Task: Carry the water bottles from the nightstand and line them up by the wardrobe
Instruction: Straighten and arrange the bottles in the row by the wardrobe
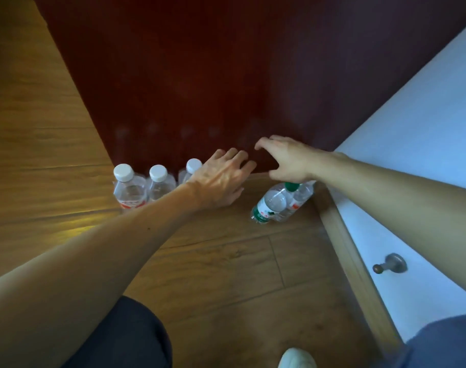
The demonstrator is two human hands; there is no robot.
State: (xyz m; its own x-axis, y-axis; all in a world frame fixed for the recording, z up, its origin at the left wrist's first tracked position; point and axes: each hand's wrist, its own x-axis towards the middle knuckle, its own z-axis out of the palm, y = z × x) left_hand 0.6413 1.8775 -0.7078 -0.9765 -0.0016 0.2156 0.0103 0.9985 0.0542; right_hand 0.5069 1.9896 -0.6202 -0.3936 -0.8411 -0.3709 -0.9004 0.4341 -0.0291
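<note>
standing clear, white-capped bottles (129,188) hug the wardrobe (200,75); left hand (221,180) and right hand (288,160) loose, empty.

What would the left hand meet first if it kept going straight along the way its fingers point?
Most likely the dark red wardrobe front: the left hand points its straight fingers at its base, just past the third white-capped bottle. Depth is unclear, and the hand may hide something.

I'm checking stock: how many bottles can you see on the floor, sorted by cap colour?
White-capped bottles: 3
Green-capped bottle: 1
Bottle with cap hidden: 1
Total: 5 in view
</note>
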